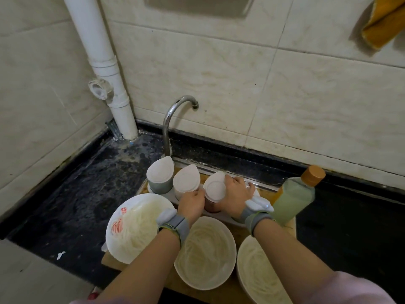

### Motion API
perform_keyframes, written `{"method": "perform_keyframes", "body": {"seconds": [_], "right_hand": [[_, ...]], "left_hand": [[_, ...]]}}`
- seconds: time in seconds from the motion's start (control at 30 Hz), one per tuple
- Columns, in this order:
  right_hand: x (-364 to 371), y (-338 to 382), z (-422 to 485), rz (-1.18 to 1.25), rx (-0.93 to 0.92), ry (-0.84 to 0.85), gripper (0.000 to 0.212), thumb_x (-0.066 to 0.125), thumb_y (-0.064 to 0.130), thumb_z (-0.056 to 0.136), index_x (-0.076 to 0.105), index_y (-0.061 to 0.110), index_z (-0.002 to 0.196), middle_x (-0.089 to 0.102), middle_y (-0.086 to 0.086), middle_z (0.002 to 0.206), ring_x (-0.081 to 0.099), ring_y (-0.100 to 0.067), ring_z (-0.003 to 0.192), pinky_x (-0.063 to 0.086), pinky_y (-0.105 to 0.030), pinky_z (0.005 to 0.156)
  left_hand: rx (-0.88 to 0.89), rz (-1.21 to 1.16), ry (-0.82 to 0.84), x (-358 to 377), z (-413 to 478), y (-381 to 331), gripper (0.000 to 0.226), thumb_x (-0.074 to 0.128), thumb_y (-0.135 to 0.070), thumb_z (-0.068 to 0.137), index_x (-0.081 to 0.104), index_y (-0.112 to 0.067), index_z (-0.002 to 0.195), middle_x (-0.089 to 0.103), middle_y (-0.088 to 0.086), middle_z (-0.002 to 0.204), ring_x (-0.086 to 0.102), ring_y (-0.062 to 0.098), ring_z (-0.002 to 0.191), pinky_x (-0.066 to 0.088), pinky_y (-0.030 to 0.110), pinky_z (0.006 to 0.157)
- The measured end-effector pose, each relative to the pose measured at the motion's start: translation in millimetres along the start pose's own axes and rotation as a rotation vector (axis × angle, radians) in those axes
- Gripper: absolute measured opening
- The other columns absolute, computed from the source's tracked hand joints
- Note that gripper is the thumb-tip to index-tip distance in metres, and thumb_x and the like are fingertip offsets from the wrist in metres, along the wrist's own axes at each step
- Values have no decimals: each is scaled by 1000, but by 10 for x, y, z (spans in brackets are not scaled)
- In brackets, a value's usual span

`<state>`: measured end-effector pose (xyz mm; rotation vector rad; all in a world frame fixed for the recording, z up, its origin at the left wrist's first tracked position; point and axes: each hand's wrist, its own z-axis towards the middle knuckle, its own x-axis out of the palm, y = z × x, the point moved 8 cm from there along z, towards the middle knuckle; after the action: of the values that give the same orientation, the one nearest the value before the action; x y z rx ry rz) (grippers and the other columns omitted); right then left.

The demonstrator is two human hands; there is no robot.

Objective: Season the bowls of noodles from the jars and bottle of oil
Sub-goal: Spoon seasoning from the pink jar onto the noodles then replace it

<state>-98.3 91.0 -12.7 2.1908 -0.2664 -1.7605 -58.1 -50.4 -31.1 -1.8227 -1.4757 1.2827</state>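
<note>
Three bowls of white noodles stand in a row on a wooden board (223, 292): a left bowl (133, 229) with red marks, a middle bowl (206, 253) and a right bowl (260, 273). Behind them a white rack holds three seasoning jars with white lids: a grey jar (158, 175), a middle jar (186, 178) and a dark red jar (215, 189). My left hand (191, 202) grips the red jar's left side. My right hand (236, 194) is closed on its right side and lid. A bottle of pale oil (293, 196) with a brown cap leans at the right.
A curved metal tap (173, 119) rises behind the jars, beside the sink rim (263, 184). The black speckled counter (87, 189) spreads to the left. A white drain pipe (105, 69) runs down the tiled corner. An orange cloth (381, 23) hangs top right.
</note>
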Motion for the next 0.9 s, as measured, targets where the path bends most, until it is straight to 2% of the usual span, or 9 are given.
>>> {"method": "perform_keyframes", "body": {"seconds": [0.07,0.17,0.27,0.33,0.43,0.5,0.63,0.8,0.9], "right_hand": [[-120,14,-34,57,-12,-55,94,70,62,60,34,21,136,50,-3,132,35,-25,128,14,-51,112],[-371,78,-78,189,-74,-97,89,77,52,59,38,21,132,55,-3,125,44,-27,121,28,-44,105],[-655,199,-180,396,-127,-88,81,84,44,58,43,21,124,58,-1,117,57,-23,106,46,-39,88],[-887,293,-284,451,-152,-125,82,84,45,58,44,22,125,59,3,116,58,-18,103,48,-37,88],[-1210,402,-462,504,-188,-160,86,83,49,52,46,27,126,59,10,113,58,-11,99,48,-30,86],[-1346,458,-532,504,-220,-144,87,86,46,49,48,28,125,62,10,114,60,-10,100,51,-32,88],[-1426,529,-686,500,-242,-111,84,88,36,46,51,30,122,64,11,113,62,-9,100,52,-36,91],[-1364,539,-846,460,-260,-80,90,92,28,47,50,30,127,62,11,116,60,-9,103,51,-32,90],[-1291,535,-901,444,-272,-54,94,92,29,47,48,28,130,61,12,119,59,-8,105,50,-29,91]], "left_hand": [[34,-16,-18,-28,-25,-74,42,40,-30,100,53,-8,66,63,29,94,48,27,80,41,41,81],[115,-10,-60,-148,-152,-281,48,38,-33,101,47,-5,63,52,23,78,41,24,70,32,36,69],[241,-42,-169,-348,-295,-510,49,44,-32,99,66,4,74,65,27,85,54,32,78,41,41,74],[359,-69,-255,-471,-399,-655,43,47,-34,98,66,-8,69,70,27,88,62,36,84,47,46,78],[476,-130,-314,-608,-585,-828,32,52,-37,96,71,-17,80,73,16,83,63,22,78,49,33,72],[478,-230,-245,-619,-634,-926,22,53,-32,97,70,-20,95,71,2,91,62,12,85,47,21,72],[360,-429,1,-488,-657,-1011,20,47,-35,99,64,-30,89,65,-9,93,58,6,91,50,36,88],[331,-419,54,-421,-700,-904,36,46,-40,98,63,-21,123,65,0,119,58,15,110,51,41,91],[325,-425,61,-419,-714,-860,32,45,-32,98,68,-15,113,67,7,118,58,22,112,51,37,81]]}}
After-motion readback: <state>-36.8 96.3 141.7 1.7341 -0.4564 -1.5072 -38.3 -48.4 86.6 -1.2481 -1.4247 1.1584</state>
